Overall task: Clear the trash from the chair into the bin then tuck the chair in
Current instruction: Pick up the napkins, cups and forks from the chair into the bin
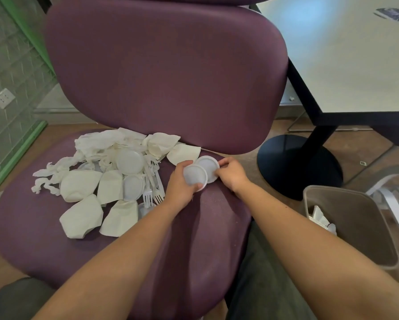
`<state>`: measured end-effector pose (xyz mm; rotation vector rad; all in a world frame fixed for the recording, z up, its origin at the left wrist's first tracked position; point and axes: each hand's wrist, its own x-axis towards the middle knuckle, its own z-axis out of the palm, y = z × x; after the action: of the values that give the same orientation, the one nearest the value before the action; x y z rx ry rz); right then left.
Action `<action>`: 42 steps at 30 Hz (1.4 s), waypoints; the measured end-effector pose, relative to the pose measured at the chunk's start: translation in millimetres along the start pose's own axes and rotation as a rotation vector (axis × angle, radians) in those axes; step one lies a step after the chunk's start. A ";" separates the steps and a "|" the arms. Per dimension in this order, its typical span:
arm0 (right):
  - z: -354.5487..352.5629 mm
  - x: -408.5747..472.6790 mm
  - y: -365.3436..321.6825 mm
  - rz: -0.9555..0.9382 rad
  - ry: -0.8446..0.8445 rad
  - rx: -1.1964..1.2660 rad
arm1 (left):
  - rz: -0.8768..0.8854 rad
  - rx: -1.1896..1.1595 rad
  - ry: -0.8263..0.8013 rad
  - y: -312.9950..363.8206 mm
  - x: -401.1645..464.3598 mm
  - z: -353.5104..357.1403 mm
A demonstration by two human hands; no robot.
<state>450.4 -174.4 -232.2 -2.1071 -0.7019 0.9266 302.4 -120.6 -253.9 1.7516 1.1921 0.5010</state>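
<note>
A purple chair (166, 72) fills the view, and its seat (32, 239) carries a heap of white trash on the left. The heap holds crushed paper cups (80, 184), twisted napkins (48, 172), round plastic lids (129, 161) and plastic forks (152, 192). My left hand (179, 185) grips a translucent round lid (195, 177) near the seat's back right. My right hand (232, 173) pinches the edge of a second white lid (209, 166) that lies partly under the first. A grey bin (355, 227) stands on the floor to the right, with some white trash inside.
A white table (344, 54) with a dark edge stands at the right, on a black pedestal base (293, 167). A green-framed wall panel (11, 65) runs along the left. A white frame (392, 199) sits behind the bin. My legs are at the bottom.
</note>
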 end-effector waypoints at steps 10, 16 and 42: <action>-70.5 -53.8 52.3 -0.031 0.262 0.465 | -0.009 -0.008 0.004 51.4 -22.0 33.8; -135.2 -90.4 106.4 -0.034 0.481 0.513 | 0.184 0.046 -0.241 95.0 -43.6 102.7; -203.2 -104.3 198.1 0.176 0.480 -0.003 | 0.151 0.195 -0.468 129.6 -86.4 239.5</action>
<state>584.6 -444.9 -248.1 -2.2985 -0.2749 0.4713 506.3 -320.5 -245.4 1.9940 0.8003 0.0478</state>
